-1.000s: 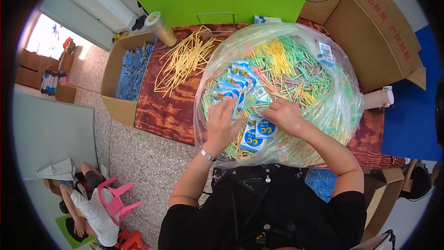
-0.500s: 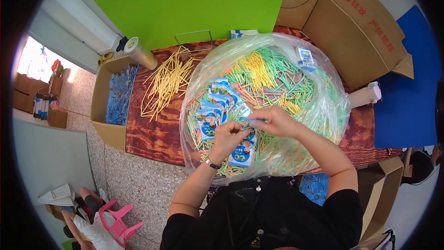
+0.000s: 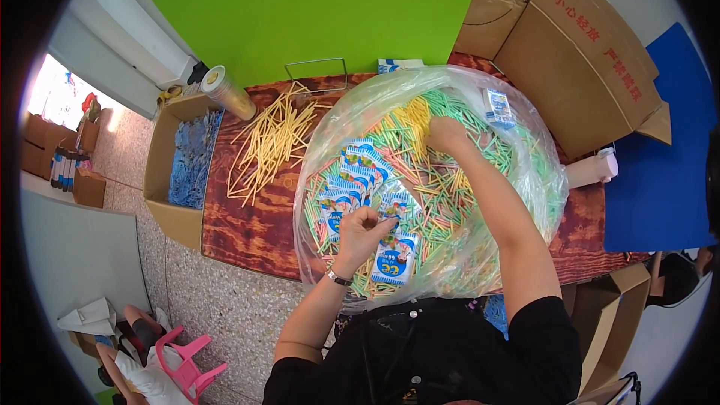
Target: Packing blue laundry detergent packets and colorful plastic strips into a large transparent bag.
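My left hand [image 3: 362,238] is closed, thumb and fingertips pinching the edge of a small blue-and-white printed packet [image 3: 400,205]. Another such packet [image 3: 395,259] lies just below it, and an overlapping row of packets [image 3: 352,180] lies to its left. Farther off, my right hand [image 3: 448,135] reaches down to a patch of yellow sticks [image 3: 409,121]; its fingers are curled under and hidden. Short green, pink and yellow sticks [image 3: 442,214] fill a large clear plastic bag [image 3: 536,206], its mouth spread wide around both hands.
On the reddish wooden table [image 3: 247,232], longer pale-yellow sticks [image 3: 274,146] lie left of the bag, near a clear cylinder [image 3: 229,93] and a wire stand [image 3: 315,75]. Cardboard boxes [image 3: 574,67] stand back right; a box of blue wrappers [image 3: 172,214] is at left. Another person [image 3: 146,375] sits lower left.
My right hand has left the packet beside my left hand and moved away to the yellow sticks. My left hand stays near its place, still pinching the packet.
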The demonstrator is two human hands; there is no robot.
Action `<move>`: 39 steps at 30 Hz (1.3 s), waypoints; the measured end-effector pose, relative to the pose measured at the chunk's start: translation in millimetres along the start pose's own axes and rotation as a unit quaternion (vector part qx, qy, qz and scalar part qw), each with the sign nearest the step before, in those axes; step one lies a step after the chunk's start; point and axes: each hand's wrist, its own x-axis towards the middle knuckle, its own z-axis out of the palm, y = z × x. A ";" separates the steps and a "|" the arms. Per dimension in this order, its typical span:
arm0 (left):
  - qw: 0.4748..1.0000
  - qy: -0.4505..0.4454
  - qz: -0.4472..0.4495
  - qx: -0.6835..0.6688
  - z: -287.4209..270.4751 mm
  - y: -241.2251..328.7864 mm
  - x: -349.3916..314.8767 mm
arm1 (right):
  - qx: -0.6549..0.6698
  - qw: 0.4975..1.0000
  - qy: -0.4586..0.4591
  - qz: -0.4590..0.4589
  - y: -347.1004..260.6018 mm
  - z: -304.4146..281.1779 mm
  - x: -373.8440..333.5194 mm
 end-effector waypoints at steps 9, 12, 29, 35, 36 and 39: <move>1.000 -0.011 -0.004 -0.010 -2.9 -3.4 -1.5 | 0.094 0.995 0.010 -0.006 44.9 15.0 5.4; 1.000 -0.011 -0.002 -0.006 -2.1 -2.4 -3.4 | 0.105 0.988 0.074 -0.085 54.8 13.7 0.6; 0.999 -0.020 -0.005 -0.040 -1.8 10.1 -15.3 | -0.287 0.937 -0.168 -0.102 35.1 -36.6 -53.7; 0.998 -0.028 -0.020 -0.046 -1.3 11.0 -14.0 | -0.383 0.909 -0.154 -0.060 16.7 26.9 -37.7; 0.998 -0.017 -0.009 -0.060 -2.8 6.0 -14.0 | -0.397 0.903 -0.154 -0.050 16.9 24.1 -35.1; 0.997 0.008 0.024 -0.067 -4.2 -4.3 -13.4 | -0.401 0.905 -0.133 -0.044 44.0 24.8 -26.7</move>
